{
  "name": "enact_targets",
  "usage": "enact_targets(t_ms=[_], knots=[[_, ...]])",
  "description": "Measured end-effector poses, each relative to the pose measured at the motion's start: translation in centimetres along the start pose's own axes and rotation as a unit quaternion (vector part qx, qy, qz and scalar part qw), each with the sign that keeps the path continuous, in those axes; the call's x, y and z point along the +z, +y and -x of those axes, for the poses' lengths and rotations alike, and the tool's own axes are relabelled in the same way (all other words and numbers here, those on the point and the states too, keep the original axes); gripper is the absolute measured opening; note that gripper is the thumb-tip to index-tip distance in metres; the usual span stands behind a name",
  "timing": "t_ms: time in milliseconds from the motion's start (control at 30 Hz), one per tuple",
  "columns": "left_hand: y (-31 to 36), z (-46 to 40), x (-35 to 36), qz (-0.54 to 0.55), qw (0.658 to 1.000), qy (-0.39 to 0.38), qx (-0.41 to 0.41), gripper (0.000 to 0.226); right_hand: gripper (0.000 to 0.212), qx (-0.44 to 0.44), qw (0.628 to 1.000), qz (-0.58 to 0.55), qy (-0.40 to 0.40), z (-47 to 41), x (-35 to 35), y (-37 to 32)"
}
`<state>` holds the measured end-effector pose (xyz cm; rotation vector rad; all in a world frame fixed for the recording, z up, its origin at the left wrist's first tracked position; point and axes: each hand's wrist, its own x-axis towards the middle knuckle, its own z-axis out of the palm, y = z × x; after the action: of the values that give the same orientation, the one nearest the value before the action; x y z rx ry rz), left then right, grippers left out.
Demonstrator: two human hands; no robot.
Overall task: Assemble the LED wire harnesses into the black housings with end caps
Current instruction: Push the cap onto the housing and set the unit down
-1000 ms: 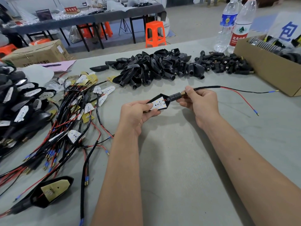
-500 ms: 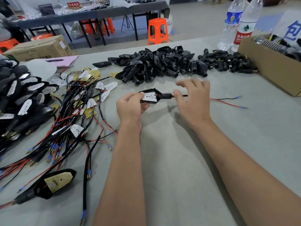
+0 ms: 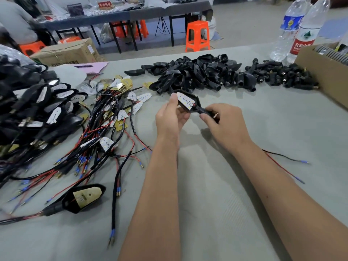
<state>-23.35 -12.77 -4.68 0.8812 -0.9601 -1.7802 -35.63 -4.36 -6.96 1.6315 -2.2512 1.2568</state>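
Spreading across the worktop (image 3: 216, 185): spare housings (image 3: 197, 74), loose harnesses (image 3: 105, 129). Left hand (image 3: 170, 117) clamps the black housing (image 3: 188, 102), now tilted upright; right hand (image 3: 222, 121) has regripped, pinching the end cap (image 3: 206, 111). Cap looks seated.

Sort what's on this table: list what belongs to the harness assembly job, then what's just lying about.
Job: black housing with its LED board, held by left hand and right hand; empty housings pile; end caps; loose harnesses; finished units.

Lying about: water bottles; pink paper.
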Motion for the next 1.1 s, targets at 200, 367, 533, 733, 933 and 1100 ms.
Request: enact_targets(t_ms=[200, 367, 533, 733, 933, 1100], knots=[[1.9, 2.1, -0.6, -0.109, 0.989, -0.077, -0.063, 0.053, 0.014, 0.224, 0.929, -0.29, -0.052, -1.2, 1.3, -4.9], [7.1, 3.7, -7.1, -0.212, 0.974, -0.041, -0.063, 0.045, 0.017, 0.291, 0.848, -0.421, -0.138, -3.8, 5.3, -12.4], [13.4, 5.3, -16.6, -0.36, 0.931, 0.057, 0.012, 0.008, 0.025, 0.282, 0.838, -0.42, -0.203, -5.6, 12.5, -20.9], [19.1, 3.9, -25.4, -0.627, 0.712, 0.312, 0.045, 0.03, 0.02, 0.219, 0.875, -0.361, -0.238, -5.2, 18.2, -28.0], [17.0, 2.1, -25.1, -0.609, 0.739, 0.285, 0.043, 0.03, 0.026, 0.024, 0.932, -0.168, -0.32, -3.7, 18.6, -27.4], [13.9, 1.3, -21.2, -0.59, 0.762, 0.232, 0.129, 0.023, 0.024, 0.048, 0.956, -0.201, -0.208, -3.6, 17.1, -24.1]])
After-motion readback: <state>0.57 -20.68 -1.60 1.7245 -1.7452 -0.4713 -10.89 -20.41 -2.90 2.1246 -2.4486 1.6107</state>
